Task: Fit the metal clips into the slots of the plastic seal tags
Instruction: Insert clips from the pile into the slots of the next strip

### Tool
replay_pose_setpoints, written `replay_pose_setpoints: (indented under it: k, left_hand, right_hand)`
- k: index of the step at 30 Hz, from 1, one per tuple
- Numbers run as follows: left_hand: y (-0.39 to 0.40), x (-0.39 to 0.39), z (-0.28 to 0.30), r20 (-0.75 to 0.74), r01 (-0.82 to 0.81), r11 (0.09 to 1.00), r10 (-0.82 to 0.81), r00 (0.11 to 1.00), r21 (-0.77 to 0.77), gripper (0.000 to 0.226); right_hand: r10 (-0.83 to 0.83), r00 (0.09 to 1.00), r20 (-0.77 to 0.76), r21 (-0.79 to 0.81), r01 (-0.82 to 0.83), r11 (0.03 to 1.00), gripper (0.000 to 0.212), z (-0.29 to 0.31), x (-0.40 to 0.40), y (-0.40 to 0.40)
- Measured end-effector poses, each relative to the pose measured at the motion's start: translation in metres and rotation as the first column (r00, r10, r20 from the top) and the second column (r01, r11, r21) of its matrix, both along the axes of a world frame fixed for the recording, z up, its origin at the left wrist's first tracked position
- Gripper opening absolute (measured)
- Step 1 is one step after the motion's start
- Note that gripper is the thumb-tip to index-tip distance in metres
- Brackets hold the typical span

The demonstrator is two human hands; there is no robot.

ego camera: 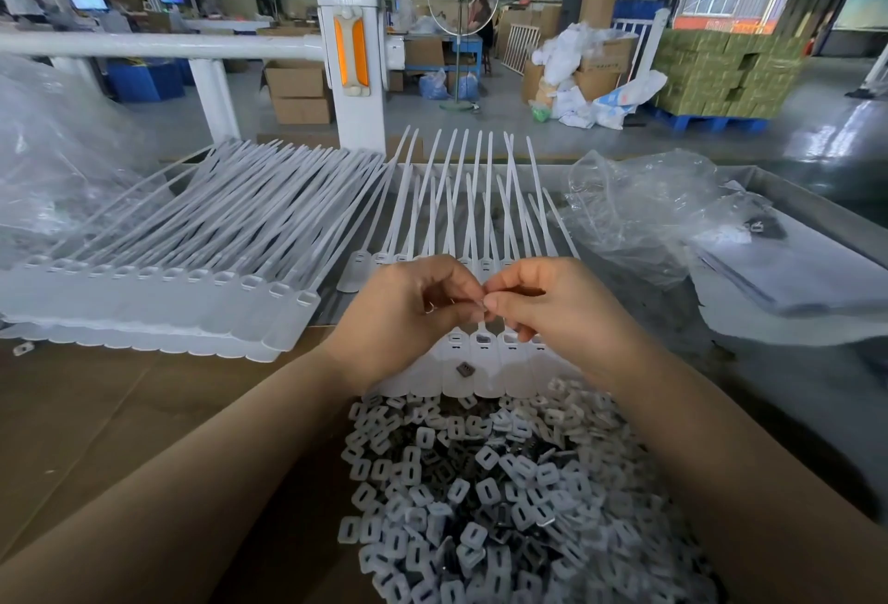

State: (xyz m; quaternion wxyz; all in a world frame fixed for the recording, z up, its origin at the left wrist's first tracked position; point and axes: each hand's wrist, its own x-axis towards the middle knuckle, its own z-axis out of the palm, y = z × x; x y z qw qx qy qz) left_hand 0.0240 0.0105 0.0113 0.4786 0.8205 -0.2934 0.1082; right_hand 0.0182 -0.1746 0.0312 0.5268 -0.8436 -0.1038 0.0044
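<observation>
My left hand (408,315) and my right hand (543,305) meet fingertip to fingertip above a row of white plastic seal tags (485,358). Both pinch small metal clips (483,303) between thumb and fingers; the clips are mostly hidden by the fingers. One dark metal clip (465,369) lies loose on a tag head under my hands. The tags' long tails (456,200) fan away from me. Close in front of me lies a heap of white plastic pieces and dark metal clips (490,488).
A stacked bundle of seal tags (158,300) lies at the left on brown cardboard (120,411). Crumpled clear plastic bags (639,209) sit at the right and at the far left. A white railing post (353,55) stands behind the table.
</observation>
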Motion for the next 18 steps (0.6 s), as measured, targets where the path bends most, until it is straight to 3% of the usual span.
replay_pose_setpoints:
  k: [4,11,18]
  left_hand:
    - [0.0009,0.0014,0.0,-0.069,-0.007,1.0,0.005,0.998,-0.022,0.002]
    - [0.0004,0.0038,-0.0012,-0.208,-0.09,0.996,0.085,0.974,-0.011,0.011]
    - [-0.0053,0.002,-0.0009,-0.208,-0.136,0.989,0.147,0.967,0.064,0.013]
  right_hand:
    - [0.019,0.999,-0.04,0.007,-0.019,1.0,0.012,-0.0005,0.0003,-0.0006]
    - [-0.002,1.0,-0.022,-0.031,0.001,1.0,0.006,-0.0008,0.0003,-0.0021]
    - [-0.048,0.999,0.023,-0.191,0.051,0.98,0.006,-0.0042,0.0009,0.0001]
